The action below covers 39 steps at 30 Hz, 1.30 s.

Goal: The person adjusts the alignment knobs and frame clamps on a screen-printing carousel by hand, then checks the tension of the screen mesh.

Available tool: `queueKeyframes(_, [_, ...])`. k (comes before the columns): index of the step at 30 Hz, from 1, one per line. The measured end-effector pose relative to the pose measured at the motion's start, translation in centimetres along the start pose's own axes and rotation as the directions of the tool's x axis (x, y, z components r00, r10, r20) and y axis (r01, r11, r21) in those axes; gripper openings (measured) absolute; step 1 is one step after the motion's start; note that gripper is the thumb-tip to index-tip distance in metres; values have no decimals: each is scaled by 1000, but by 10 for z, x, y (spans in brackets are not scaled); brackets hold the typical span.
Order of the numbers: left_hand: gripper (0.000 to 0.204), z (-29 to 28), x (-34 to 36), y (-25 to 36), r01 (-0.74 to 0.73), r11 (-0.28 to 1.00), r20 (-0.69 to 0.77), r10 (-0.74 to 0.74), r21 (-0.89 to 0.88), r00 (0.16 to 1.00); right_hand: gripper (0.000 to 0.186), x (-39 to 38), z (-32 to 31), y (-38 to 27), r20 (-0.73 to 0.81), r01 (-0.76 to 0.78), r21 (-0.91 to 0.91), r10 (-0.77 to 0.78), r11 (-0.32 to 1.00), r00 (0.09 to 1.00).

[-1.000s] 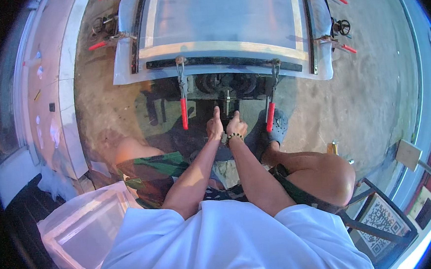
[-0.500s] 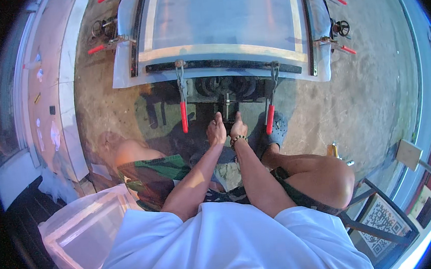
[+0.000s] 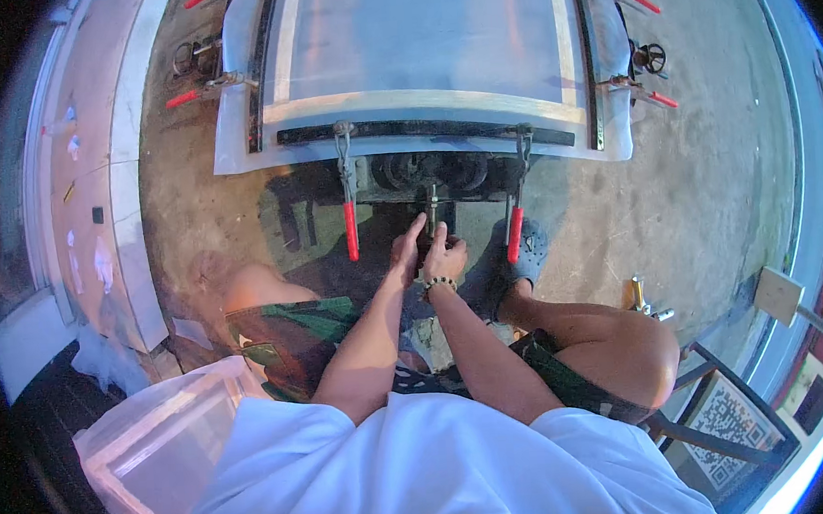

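Observation:
My left hand [image 3: 407, 250] and my right hand [image 3: 445, 258] are close together in front of the bench, one on either side of the lower end of an upright-looking metal rod [image 3: 434, 202]. Their thumbs point forward and the other fingers curl under, gripping something dark that the hands mostly hide. A beaded bracelet circles the right wrist. Beyond the rod, translucent mesh [image 3: 398, 41] lies stretched over a pale wooden frame [image 3: 421, 100]. A black bar [image 3: 432, 131] pins its near edge, held by two toggle clamps with red handles, a left one [image 3: 351, 230] and a right one [image 3: 516, 235].
More red-handled clamps [image 3: 651, 97] line both sides, with a black handwheel [image 3: 650, 58] at the right. A wrapped frame [image 3: 164, 442] leans at lower left. Brass-coloured metal pieces [image 3: 638, 292] lie on the floor near my right knee. A dark metal stand [image 3: 723, 426] is at lower right.
My right hand has shifted left and slightly nearer to me, its wrist now turned. My left hand has moved only a little. The rod and clamps stay in place.

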<state>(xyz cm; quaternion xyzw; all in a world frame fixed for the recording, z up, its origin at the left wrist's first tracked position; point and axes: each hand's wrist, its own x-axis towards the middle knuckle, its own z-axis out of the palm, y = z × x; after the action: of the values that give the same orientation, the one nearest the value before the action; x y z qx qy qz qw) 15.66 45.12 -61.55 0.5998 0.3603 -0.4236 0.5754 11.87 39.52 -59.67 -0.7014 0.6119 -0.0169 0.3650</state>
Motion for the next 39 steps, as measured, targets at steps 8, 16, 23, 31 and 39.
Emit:
queueKeyframes(8, [84, 19, -21, 6, 10, 848, -302, 177, 530, 937, 71, 31, -17, -7, 352, -212, -29, 209, 977, 912])
queueKeyframes(16, [65, -9, -5, 8, 188, 949, 235, -128, -255, 964, 87, 2, -8, -11, 196, -79, 39, 70, 996, 978])
queueKeyframes(23, [83, -3, 25, -19, -22, 989, -200, 52, 148, 978, 76, 10, -8, -20, 156, -228, -79, 238, 970, 959])
queueKeyframes(31, [92, 5, 6, -3, 41, 854, -220, 87, 519, 972, 83, 39, -9, -7, 345, -291, -167, 333, 942, 878])
queueKeyframes(39, [89, 4, -3, -11, -23, 829, -227, 179, 558, 957, 99, 52, 17, 35, 607, -528, 216, 311, 821, 731])
